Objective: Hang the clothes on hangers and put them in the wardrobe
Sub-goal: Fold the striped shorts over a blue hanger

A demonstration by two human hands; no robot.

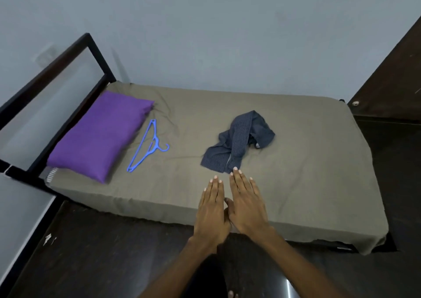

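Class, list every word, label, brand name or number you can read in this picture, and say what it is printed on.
None: nothing readable shows on the blue hanger, the crumpled dark striped shirt, the purple pillow, the bed sheet or the wall.

Dark wardrobe (391,74) cut off right edge.
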